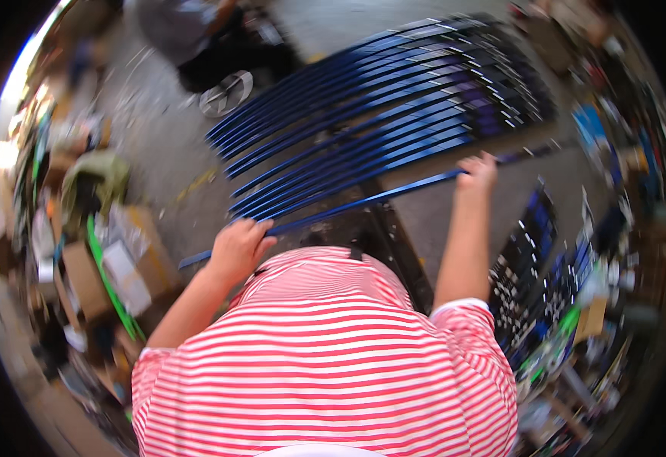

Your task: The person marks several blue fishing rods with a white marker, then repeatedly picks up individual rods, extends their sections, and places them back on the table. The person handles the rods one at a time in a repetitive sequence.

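A long, thin blue bar (394, 190) runs across in front of my body, tilted up toward the right. My left hand (239, 247) is closed round it near its left end, the thumb pointing right. Further along, my right hand (478, 172) grips the same bar, with the arm stretched forward. Beyond it lie several similar blue bars (348, 103) side by side in a spaced row, the nearest one just past the held bar. Their right ends are dark and blurred with bright glints. A dark support (382, 225) shows beneath them.
At the far left sits a person in dark clothes (234, 46) beside a round wheel-like thing (226, 94). Cardboard boxes (88, 283), a green strip (108, 274) and a green cloth bag (97, 179) crowd the left. More glinting dark bars (527, 259) stand at the right, near clutter.
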### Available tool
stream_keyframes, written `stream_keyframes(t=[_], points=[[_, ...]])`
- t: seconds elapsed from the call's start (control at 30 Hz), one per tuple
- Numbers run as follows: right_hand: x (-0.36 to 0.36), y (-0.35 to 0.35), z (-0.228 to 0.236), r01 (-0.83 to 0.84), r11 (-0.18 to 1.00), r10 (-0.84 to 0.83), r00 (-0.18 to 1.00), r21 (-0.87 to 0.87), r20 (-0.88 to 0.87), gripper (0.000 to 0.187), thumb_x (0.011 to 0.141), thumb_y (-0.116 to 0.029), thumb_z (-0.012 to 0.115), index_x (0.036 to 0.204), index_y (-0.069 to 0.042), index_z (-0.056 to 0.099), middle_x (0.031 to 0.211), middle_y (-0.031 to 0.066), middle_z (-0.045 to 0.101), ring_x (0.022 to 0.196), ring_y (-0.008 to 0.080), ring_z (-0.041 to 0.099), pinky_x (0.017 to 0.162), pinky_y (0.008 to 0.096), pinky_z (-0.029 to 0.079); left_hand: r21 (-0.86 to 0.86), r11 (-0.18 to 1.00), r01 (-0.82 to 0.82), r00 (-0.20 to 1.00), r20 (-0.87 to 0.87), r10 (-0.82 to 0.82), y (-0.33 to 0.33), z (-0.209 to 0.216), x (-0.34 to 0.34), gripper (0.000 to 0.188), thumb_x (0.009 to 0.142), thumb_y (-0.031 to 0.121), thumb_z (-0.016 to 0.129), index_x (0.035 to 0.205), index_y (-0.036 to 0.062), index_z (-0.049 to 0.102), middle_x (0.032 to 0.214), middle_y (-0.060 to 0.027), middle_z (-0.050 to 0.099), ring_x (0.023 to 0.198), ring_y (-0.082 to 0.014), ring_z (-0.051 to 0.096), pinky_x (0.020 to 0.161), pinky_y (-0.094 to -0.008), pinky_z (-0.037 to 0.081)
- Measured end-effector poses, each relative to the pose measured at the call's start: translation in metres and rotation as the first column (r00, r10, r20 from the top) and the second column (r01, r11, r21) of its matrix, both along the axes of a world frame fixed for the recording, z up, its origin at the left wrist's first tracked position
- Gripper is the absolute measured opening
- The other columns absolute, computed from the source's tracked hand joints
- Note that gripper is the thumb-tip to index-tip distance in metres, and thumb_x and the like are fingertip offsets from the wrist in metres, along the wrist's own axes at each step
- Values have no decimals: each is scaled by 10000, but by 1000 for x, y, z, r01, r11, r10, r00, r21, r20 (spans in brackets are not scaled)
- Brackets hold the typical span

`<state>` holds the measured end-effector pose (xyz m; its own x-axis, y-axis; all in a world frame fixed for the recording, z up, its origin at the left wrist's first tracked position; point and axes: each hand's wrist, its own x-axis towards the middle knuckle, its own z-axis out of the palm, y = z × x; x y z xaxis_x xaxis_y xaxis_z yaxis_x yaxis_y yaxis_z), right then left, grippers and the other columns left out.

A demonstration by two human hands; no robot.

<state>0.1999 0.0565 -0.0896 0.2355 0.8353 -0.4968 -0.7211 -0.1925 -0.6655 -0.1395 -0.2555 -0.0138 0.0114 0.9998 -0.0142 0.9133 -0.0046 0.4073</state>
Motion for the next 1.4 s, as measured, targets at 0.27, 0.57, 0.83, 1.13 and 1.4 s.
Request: stream_keyframes(t=[0.27, 0.57, 0.83, 1.13, 1.4], points=[[-34, -17, 32, 19, 1000, -19, 1000, 20, -1, 307, 918, -356, 372, 776, -103, 472, 487, -22, 228, 389, 85, 203, 345, 211, 193, -376, 822, -427, 702, 435, 564, -82, -2, -118, 332, 889, 322, 430, 894, 63, 637, 822, -132, 602, 774, -314, 561, 669, -381, 445], [4, -51, 31, 68, 997, -72, 992, 48, 100, 211, 907, -267, 388, 795, -91, 417, 483, -20, 234, 361, 99, 227, 336, 229, 211, -547, 726, -417, 334, 650, 682, -112, -28, -184, 483, 883, 431, 396, 911, 0, 613, 686, -96, 571, 631, -181, 549, 604, -307, 433], [-25, -67, 76, 110, 989, -108, 994, 102, -27, 154, 873, -215, 476, 803, -94, 412, 538, -27, 282, 399, 74, 234, 373, 227, 211, -132, 991, -17, 878, 473, 78, -81, 4, -102, 151, 754, 116, 602, 873, 25, 623, 697, -137, 584, 649, -260, 578, 573, -322, 446], [24, -19, 118, 86, 995, -83, 995, 50, -63, 243, 914, -271, 396, 744, -103, 437, 535, -31, 310, 426, 77, 283, 409, 224, 258, 338, 929, 152, 972, -223, -78, -76, -7, -37, 257, 854, 282, 494, 758, 44, 498, 600, -83, 474, 508, -230, 496, 444, -327, 387], [51, -3, 144, -41, 968, 102, 965, 248, -240, 421, 870, -490, 409, 655, -128, 386, 486, -56, 209, 376, 52, 160, 336, 197, 129, -306, 928, 214, 876, 480, -44, -74, -12, -12, 307, 870, 283, 485, 707, 24, 511, 627, -69, 508, 541, -190, 488, 493, -313, 391]])
